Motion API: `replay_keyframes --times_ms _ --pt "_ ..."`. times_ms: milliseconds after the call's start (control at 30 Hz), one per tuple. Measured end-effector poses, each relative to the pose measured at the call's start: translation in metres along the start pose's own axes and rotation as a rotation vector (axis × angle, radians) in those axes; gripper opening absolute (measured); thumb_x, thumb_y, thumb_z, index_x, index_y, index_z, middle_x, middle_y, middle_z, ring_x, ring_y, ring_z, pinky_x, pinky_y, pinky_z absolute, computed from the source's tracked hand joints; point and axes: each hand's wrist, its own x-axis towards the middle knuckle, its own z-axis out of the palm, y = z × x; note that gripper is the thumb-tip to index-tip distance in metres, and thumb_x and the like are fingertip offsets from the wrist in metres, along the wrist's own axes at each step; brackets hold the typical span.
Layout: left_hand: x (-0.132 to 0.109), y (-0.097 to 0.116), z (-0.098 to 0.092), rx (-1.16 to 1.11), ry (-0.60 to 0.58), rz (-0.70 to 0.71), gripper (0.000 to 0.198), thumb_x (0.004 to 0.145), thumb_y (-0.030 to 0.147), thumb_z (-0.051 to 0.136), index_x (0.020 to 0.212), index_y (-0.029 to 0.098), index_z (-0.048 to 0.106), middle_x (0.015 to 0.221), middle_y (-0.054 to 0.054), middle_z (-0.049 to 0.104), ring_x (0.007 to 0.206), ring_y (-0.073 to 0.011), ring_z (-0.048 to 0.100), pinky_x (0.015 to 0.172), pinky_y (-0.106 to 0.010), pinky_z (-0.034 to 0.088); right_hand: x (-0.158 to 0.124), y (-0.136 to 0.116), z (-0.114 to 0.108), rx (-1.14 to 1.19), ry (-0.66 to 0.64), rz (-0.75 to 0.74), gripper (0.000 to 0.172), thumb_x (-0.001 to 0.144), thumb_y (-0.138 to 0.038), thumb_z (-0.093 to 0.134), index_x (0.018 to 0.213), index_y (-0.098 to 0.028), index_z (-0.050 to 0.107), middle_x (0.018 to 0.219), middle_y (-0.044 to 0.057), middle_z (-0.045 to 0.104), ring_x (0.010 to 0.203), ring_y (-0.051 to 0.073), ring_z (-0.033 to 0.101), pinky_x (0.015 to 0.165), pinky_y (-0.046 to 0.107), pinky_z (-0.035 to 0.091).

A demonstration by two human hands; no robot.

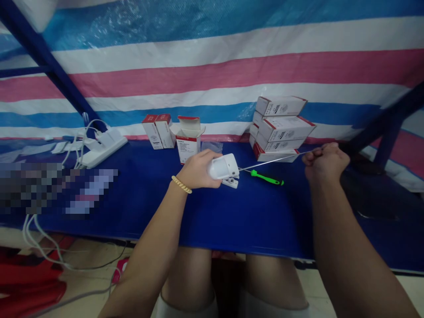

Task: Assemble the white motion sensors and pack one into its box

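My left hand [198,170] is closed around a small white plastic device [224,167], held just above the blue table [232,212]. A thin white cable [274,160] runs taut from the device to my right hand [325,162], which pinches its far end in a fist. A small white bracket piece [231,182] sits under the device. A green-handled screwdriver [266,178] lies on the table between my two hands.
A stack of white and red boxes [281,128] stands at the back right. An open box [188,140] and two shut ones [158,131] stand at the back middle. A white power strip [103,145] with cables lies at the left.
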Motion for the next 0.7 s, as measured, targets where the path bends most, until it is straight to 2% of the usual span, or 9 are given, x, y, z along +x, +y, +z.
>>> replay_keyframes --times_ms 133,300,367,467,533,600,700 --pt "0.002 0.003 -0.006 0.006 -0.031 -0.005 0.062 0.053 0.031 0.078 0.111 0.018 0.060 0.103 -0.008 0.066 0.088 -0.0235 0.066 0.077 -0.037 0.055 0.003 -0.006 -0.005 0.031 0.016 -0.021 0.034 0.100 -0.020 0.029 0.066 -0.020 0.035 0.050 -0.007 0.033 0.039 0.005 0.033 0.042 0.025 0.017" --pt "0.003 0.004 -0.010 -0.009 -0.047 -0.006 0.062 0.053 0.031 0.079 0.111 0.017 0.061 0.102 -0.008 0.066 0.088 -0.0230 0.066 0.079 -0.038 0.055 -0.002 -0.013 0.000 0.056 0.047 0.027 0.035 0.100 -0.017 0.029 0.065 -0.020 0.033 0.049 -0.007 0.031 0.039 0.004 0.032 0.042 0.024 0.016" --pt "0.002 0.002 -0.008 0.004 -0.020 0.009 0.062 0.055 0.031 0.079 0.112 0.017 0.061 0.103 -0.009 0.066 0.090 -0.0233 0.066 0.080 -0.038 0.055 -0.005 -0.015 0.004 0.076 0.072 0.078 0.033 0.101 -0.023 0.029 0.069 -0.020 0.036 0.051 -0.007 0.033 0.038 0.005 0.032 0.041 0.023 0.017" --pt "0.001 0.001 0.000 0.031 0.048 0.028 0.061 0.059 0.034 0.079 0.115 0.017 0.059 0.106 -0.010 0.066 0.094 -0.0245 0.065 0.083 -0.040 0.055 -0.012 -0.011 0.011 0.080 0.036 0.208 0.037 0.101 -0.045 0.023 0.082 -0.020 0.042 0.056 -0.005 0.043 0.037 0.006 0.036 0.039 0.023 0.020" --pt "0.000 0.002 0.009 0.031 0.101 0.025 0.063 0.062 0.036 0.080 0.118 0.017 0.057 0.110 -0.011 0.065 0.099 -0.0253 0.064 0.086 -0.042 0.054 -0.020 -0.003 0.017 0.059 -0.101 0.248 0.043 0.097 -0.057 0.024 0.091 -0.020 0.044 0.060 -0.003 0.049 0.037 0.008 0.040 0.037 0.023 0.022" --pt "0.000 0.006 0.019 0.022 0.156 0.001 0.067 0.062 0.038 0.082 0.119 0.017 0.055 0.113 -0.012 0.064 0.102 -0.0258 0.064 0.089 -0.044 0.053 -0.034 0.009 0.022 0.027 -0.334 0.213 0.044 0.087 -0.065 0.042 0.097 -0.022 0.046 0.061 -0.003 0.052 0.038 0.009 0.044 0.035 0.023 0.023" --pt "0.001 0.012 0.035 0.016 0.251 -0.063 0.066 0.060 0.039 0.086 0.113 0.018 0.054 0.107 -0.010 0.064 0.099 -0.0248 0.063 0.088 -0.043 0.053 -0.059 0.026 0.028 -0.067 -0.879 0.149 0.062 0.062 -0.060 0.074 0.104 -0.022 0.050 0.068 -0.001 0.060 0.047 0.014 0.055 0.035 0.023 0.033"
